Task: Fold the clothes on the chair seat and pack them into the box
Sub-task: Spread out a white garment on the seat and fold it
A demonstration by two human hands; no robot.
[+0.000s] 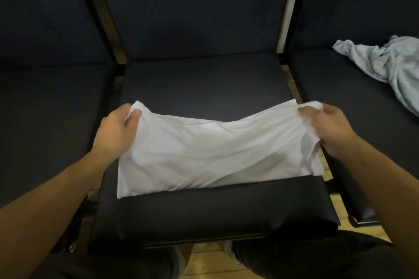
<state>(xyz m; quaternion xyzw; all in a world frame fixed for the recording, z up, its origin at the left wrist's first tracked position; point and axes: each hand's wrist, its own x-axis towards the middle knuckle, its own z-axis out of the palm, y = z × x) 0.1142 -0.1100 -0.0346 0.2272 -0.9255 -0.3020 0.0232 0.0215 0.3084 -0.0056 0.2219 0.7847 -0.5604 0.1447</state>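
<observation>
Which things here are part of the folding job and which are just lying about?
Job: white garment gripped by left hand and right hand; middle chair seat; crumpled grey garment on the right seat.
Lying about: left chair; wooden floor.

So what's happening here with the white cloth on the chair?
A person is folding a white garment on the dark chair seat. The left hand and the right hand each pinch a far corner, lifting that edge while the near edge lies on the seat. A second, pale grey garment lies crumpled on the chair to the right. No box is in view.
</observation>
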